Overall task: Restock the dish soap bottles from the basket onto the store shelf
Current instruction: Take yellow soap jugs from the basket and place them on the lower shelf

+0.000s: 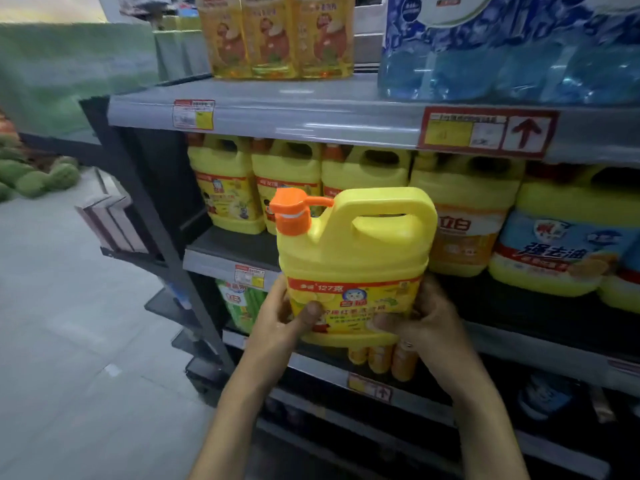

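A big yellow dish soap jug (353, 251) with an orange cap and a carry handle hangs upright in front of the middle shelf (221, 259). My left hand (284, 323) grips its lower left side, thumb across the label. My right hand (422, 317) grips the lower right side, thumb on the label as well. Behind it a row of like yellow jugs (287, 178) stands on that shelf. The basket is out of view.
The grey top shelf (311, 102) carries clear yellow bottles (277, 36) and blue bottles (512, 57). Blue-labelled jugs (561, 244) stand at the right of the middle shelf. Lower shelves hold small orange bottles (384, 358) and green packs (239, 306). The aisle floor (69, 341) lies at left.
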`<state>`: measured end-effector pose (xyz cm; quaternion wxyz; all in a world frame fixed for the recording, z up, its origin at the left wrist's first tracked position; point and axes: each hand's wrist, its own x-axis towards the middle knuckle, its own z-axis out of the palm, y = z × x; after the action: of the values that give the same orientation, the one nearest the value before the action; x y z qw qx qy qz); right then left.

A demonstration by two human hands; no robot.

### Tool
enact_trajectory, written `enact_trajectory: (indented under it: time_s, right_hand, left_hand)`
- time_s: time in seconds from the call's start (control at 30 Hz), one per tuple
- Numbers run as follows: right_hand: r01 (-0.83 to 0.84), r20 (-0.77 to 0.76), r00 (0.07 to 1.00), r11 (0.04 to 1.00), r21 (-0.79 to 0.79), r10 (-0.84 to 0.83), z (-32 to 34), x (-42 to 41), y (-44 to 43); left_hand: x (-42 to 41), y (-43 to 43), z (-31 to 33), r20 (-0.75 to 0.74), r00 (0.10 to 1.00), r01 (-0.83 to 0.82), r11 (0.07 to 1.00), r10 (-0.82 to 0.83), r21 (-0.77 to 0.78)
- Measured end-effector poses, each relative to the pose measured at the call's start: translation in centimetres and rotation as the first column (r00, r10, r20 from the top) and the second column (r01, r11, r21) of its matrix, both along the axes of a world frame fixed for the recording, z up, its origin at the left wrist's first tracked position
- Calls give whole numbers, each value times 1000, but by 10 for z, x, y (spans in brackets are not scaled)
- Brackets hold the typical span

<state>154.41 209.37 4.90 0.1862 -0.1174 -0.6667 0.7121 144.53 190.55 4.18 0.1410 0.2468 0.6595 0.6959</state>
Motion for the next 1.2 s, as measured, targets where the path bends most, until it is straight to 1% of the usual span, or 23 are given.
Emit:
enact_trajectory:
  time_s: [0.2, 0.33, 0.47, 0.53, 0.67, 0.77, 0.87, 1.0, 1.07, 1.2]
  right_hand:
    - [143, -72, 987, 990, 4, -143, -17, -37, 15]
    - [254, -103, 963, 967, 27, -250, -17, -63, 20]
    - [298, -129, 948, 953, 52, -290, -22, -78, 14]
    - [297, -104, 951, 954, 49, -291, -26, -88, 13]
    - [272, -96, 959, 960, 57, -266, -29, -98, 12]
    - [314, -82, 949, 941, 126, -305, -28, -103, 8]
    - [359, -65, 933, 915, 185, -353, -33, -103, 0]
    - [321, -11, 944, 907, 273, -331, -42, -100, 1]
    - [322, 36, 938, 903, 283, -346, -42, -100, 3]
    - [339, 75, 924, 892, 299, -376, -41, -104, 4]
  left_hand:
    - [-59, 26, -3, -4, 995, 103, 995, -103, -17]
    - [-99, 44, -7, 6, 976, 216, 976, -216, -24]
    - [-125, 54, -5, -30, 957, 288, 957, -288, -16]
    - [-131, 55, -11, -27, 944, 330, 944, -330, -10]
    - [-140, 59, -21, -20, 942, 334, 943, -334, 1]
    - [-147, 66, -18, -15, 941, 338, 941, -338, -33]
    - [-152, 66, -27, -68, 936, 340, 937, -346, -83]
    - [-156, 65, -39, -83, 909, 394, 906, -409, -156]
    - [-156, 68, -38, -63, 913, 392, 909, -403, -141]
    - [-157, 73, -39, -45, 921, 379, 918, -387, -118]
